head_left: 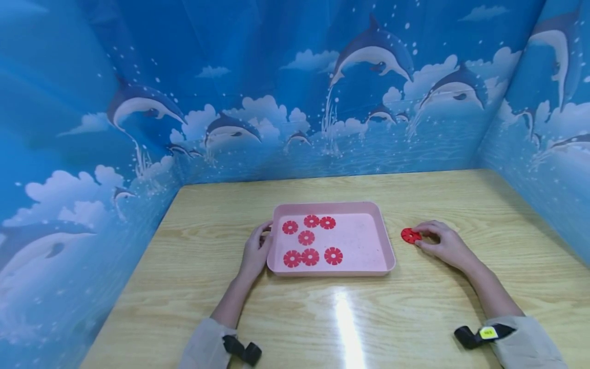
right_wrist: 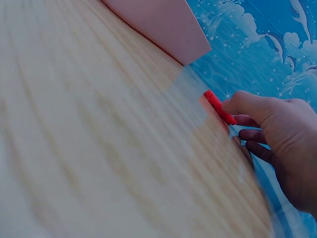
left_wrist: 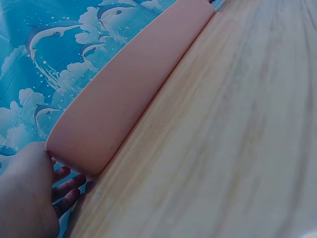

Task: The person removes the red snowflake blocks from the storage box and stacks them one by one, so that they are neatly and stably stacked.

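Dolphin-print backdrop: hanging at twelve o'clock. Wooden table: spreading from beneath it toward six. Pink tray: lying near mid-table. Left hand: I am gripping the tray at its nine o'clock side. Right hand: I am pinching one red disc between thumb and fingers, holding it tilted just outside the tray's three o'clock side. Seven loose discs, red, slotted: lying inside the tray, ranging from its six o'clock through nine to twelve.
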{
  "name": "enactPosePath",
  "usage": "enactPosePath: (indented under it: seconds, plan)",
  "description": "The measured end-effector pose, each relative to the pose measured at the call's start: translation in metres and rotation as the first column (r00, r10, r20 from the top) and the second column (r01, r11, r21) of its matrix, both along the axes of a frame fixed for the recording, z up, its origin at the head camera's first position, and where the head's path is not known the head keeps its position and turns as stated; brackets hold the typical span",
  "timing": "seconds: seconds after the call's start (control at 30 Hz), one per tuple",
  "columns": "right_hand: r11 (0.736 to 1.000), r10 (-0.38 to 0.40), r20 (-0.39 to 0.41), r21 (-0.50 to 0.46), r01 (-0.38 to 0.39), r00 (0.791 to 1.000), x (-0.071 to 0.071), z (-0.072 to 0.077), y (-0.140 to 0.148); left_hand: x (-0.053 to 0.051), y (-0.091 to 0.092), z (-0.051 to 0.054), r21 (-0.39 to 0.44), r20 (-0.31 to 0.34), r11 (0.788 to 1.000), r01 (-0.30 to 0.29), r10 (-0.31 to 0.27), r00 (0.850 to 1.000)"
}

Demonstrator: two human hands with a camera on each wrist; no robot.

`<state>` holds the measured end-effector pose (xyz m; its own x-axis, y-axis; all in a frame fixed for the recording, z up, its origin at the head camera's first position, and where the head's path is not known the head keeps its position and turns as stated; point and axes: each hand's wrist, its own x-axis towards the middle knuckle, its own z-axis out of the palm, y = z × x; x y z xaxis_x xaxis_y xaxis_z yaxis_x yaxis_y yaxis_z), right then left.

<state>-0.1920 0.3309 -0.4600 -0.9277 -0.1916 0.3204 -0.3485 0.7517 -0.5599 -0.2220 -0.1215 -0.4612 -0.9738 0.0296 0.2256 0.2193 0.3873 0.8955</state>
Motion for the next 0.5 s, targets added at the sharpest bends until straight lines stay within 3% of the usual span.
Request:
enactPosePath:
  seconds: [0.27,0.5]
  plan:
    - [0.999,0.032,-0.016,-0.04,-0.032,0.999,0.003,0.01,-0.005,0.001,0.0,0.001,-0.013,0.003,1.0,-0.001,0.001,1.0]
    - [0.996,0.08,-0.017,-0.041,-0.08,0.997,0.004,0.034,-0.029,0.0,-0.001,0.0,-0.012,0.0,1.0,-0.003,0.003,1.0]
